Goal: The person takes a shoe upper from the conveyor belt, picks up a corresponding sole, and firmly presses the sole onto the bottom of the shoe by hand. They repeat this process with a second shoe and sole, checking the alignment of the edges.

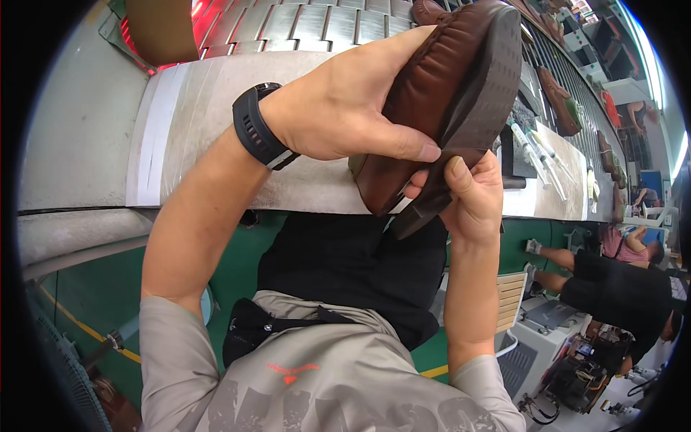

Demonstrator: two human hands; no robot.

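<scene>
A brown leather shoe [440,68] with a thick dark sole [484,97] is tilted up above the near edge of the bench [209,137]. My left hand [345,104], with a black watch at the wrist, is wrapped around the upper, its thumb pressed near the sole's edge. On the heel side, my right hand [476,193] grips the sole from below, thumb against the dark edge and fingertips showing beside the upper. Both hands are closed on the shoe. Most of the left fingers are hidden behind it.
A slatted metal conveyor [309,27] runs along the far side, with red light and a brown flap [162,32] at left. Syringe-like white tubes [531,151] lie right of the shoe. Another brown shoe [559,101] sits on a rack beyond. People [612,288] work at far right.
</scene>
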